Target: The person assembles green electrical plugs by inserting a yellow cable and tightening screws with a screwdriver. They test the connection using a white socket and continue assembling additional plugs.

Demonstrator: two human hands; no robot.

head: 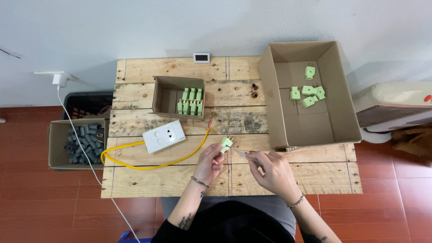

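My left hand (pixel 209 163) pinches a small light green plug adapter (pixel 226 144) with metal prongs pointing up, above the front middle of the wooden pallet table (pixel 148 180). My right hand (pixel 274 171) holds a thin metal tool (pixel 240 153) whose tip reaches the adapter's underside. A small open cardboard box (pixel 164 96) at the table's middle holds several green adapters standing in rows. A large cardboard box (pixel 346 117) at the right holds several more green adapters (pixel 308 92) lying loose.
A white socket block (pixel 164 135) with a yellow cable (pixel 153 166) lies left of my hands. A small digital display (pixel 201 57) sits at the far edge. Left of the table, a box of grey parts (pixel 83 143) and a white charger cable (pixel 85 157). A heater (pixel 396 108) stands right.
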